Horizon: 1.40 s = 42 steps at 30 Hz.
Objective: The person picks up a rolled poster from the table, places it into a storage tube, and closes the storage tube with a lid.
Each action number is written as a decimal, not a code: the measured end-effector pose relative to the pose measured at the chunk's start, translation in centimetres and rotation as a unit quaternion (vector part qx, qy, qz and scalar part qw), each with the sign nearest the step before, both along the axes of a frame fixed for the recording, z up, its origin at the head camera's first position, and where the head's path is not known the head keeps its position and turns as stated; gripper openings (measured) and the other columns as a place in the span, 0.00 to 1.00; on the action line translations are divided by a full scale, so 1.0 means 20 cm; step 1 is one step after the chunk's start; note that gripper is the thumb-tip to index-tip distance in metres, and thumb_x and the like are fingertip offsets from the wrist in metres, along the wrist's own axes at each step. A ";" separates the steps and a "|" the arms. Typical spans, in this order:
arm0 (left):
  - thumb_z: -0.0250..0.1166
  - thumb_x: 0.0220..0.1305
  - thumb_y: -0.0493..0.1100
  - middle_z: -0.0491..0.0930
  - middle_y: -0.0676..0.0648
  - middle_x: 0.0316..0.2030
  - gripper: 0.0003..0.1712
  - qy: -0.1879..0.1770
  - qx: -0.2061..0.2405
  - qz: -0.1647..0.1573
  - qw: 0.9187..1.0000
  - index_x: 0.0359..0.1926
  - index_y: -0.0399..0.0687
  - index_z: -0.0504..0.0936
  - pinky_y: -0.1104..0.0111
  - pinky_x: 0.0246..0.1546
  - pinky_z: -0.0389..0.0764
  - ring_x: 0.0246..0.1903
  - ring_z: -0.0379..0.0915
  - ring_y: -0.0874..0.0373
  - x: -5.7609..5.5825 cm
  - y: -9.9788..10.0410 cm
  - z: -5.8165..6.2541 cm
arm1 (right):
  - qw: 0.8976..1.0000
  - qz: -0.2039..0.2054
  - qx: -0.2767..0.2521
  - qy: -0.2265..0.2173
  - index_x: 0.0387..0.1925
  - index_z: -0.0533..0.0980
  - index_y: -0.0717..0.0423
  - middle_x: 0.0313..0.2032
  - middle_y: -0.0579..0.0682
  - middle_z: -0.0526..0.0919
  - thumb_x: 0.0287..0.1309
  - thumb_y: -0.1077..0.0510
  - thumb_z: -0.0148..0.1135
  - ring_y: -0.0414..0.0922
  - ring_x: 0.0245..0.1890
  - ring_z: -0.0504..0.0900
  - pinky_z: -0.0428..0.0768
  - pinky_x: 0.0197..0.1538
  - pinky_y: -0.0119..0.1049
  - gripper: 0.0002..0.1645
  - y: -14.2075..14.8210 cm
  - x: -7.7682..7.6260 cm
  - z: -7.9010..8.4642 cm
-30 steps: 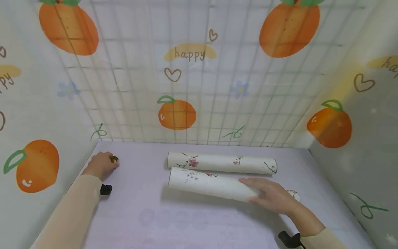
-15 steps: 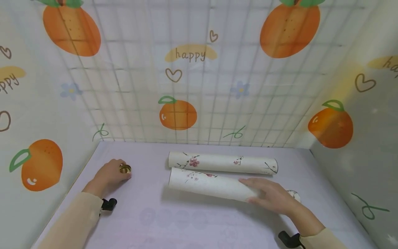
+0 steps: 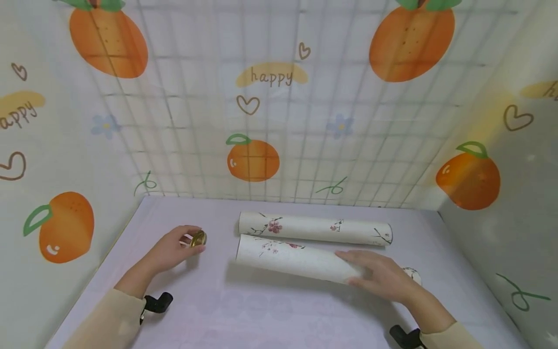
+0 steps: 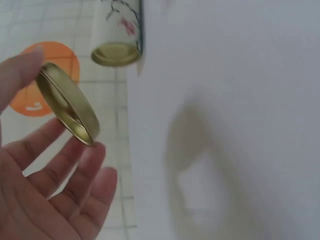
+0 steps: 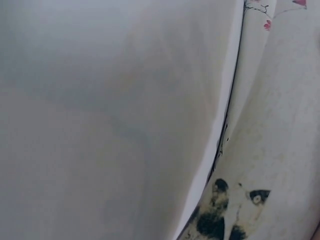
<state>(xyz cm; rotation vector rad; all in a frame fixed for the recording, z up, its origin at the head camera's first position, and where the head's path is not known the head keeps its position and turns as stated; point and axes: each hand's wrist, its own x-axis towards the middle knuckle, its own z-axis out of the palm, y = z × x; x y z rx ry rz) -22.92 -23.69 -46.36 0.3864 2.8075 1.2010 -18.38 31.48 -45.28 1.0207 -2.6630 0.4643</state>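
In the head view, my left hand (image 3: 172, 247) pinches a round gold metal lid (image 3: 199, 238) between thumb and fingers. The left wrist view shows the lid (image 4: 81, 102) tilted, its hollow side partly visible, the other fingers loosely bent below it. My right hand (image 3: 385, 274) grips a white tube (image 3: 287, 261) with a blossom print near its right end. It slants down to the right, with a shadow below it. In the right wrist view, the tube (image 5: 285, 130) fills the right side and bears a dark blotchy print.
A second white blossom-print tube (image 3: 309, 230) lies behind the held one on the pale table (image 3: 209, 300). A gold tube end (image 4: 116, 55) shows in the left wrist view. Patterned sheets (image 3: 192, 145) enclose the back and sides.
My left hand has carried the lid from the far left of the table toward the middle, and the lid has turned. The right hand and its tube have stayed in place.
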 end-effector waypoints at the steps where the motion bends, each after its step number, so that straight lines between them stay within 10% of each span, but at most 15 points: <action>1: 0.69 0.62 0.62 0.77 0.44 0.57 0.39 -0.003 0.010 0.000 1.000 0.66 0.46 0.73 0.59 0.45 0.80 0.51 0.75 0.49 0.01 0.01 0.01 | 1.000 0.002 -0.001 0.003 0.68 0.73 0.38 0.59 0.44 0.81 0.50 0.45 0.77 0.48 0.57 0.80 0.80 0.55 0.50 0.42 0.00 0.00 0.00; 20: 0.73 0.61 0.48 0.78 0.47 0.53 0.33 0.014 0.156 -0.076 0.985 0.65 0.52 0.72 0.55 0.55 0.80 0.51 0.77 0.52 0.13 0.26 0.16 | 1.000 0.011 -0.014 0.014 0.68 0.73 0.40 0.59 0.45 0.81 0.47 0.47 0.79 0.48 0.57 0.80 0.79 0.56 0.46 0.44 -0.02 -0.01 0.01; 42: 0.75 0.59 0.49 0.77 0.47 0.57 0.36 0.002 0.184 -0.111 0.977 0.67 0.53 0.72 0.52 0.57 0.78 0.54 0.77 0.49 0.16 0.35 0.19 | 0.999 0.012 -0.036 0.003 0.67 0.74 0.39 0.59 0.43 0.81 0.47 0.48 0.79 0.47 0.58 0.79 0.70 0.62 0.26 0.43 -0.05 0.01 0.01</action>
